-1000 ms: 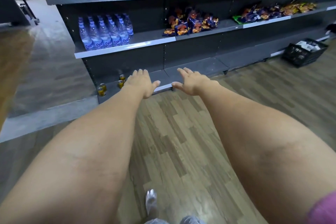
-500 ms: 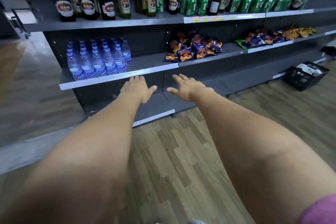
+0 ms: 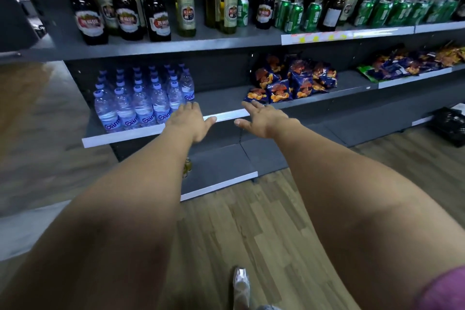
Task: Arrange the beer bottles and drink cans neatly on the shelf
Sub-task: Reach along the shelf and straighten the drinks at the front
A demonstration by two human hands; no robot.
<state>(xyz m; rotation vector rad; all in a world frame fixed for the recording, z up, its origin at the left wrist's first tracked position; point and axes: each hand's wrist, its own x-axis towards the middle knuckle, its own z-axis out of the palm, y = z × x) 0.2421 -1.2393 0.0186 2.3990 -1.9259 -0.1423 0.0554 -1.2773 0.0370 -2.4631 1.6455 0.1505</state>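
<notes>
Dark and green beer bottles (image 3: 161, 10) stand mixed along the top shelf (image 3: 201, 41), with green drink cans (image 3: 293, 17) scattered among them and a larger group of green cans (image 3: 402, 11) at the right. My left hand (image 3: 190, 122) and my right hand (image 3: 264, 121) stretch forward with flat, spread fingers and hold nothing. Both hover in front of the middle shelf's edge, well below the bottles. A yellow can (image 3: 187, 167) shows partly on the bottom shelf beside my left forearm.
Water bottles (image 3: 141, 100) fill the middle shelf at left, blue snack bags (image 3: 292, 83) its middle, more snack packs (image 3: 407, 64) the right. A black basket (image 3: 450, 126) sits on the wooden floor at right. My shoe (image 3: 241, 287) shows below.
The view has tilted up and come closer to the shelves, so the beer bottles now loom larger. Both hands rose from the bottom shelf's level to the middle shelf's edge, still spread.
</notes>
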